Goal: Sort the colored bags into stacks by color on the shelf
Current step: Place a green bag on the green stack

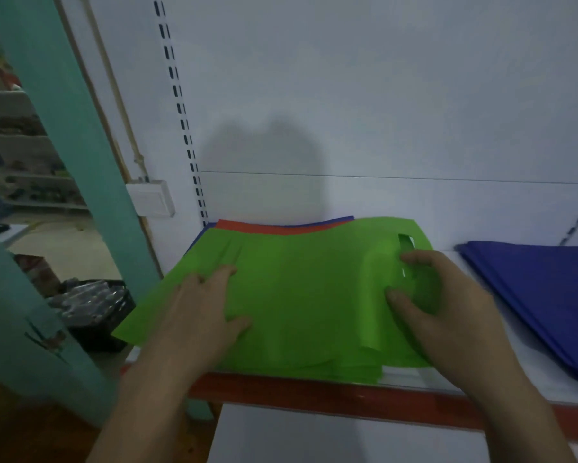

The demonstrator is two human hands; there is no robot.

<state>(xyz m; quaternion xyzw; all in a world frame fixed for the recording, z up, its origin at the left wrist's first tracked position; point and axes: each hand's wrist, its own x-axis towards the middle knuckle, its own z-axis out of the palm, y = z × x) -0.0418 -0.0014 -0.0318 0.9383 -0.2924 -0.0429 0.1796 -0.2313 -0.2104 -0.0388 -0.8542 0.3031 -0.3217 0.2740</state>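
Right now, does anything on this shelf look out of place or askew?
Colours are mixed at left: a green bag lies on a red bag and a blue bag, while the blue stack at right is one colour. The green bag is bunched near its handle cut-out, and its left corner overhangs the shelf.

Right of the teal pillar (pixel 70 135) hangs a white switch box (pixel 150 199), then a rail (pixel 180 108) with 2 rows of slots, then white wall (pixel 381 95). Below it, a black crate (pixel 104 322).
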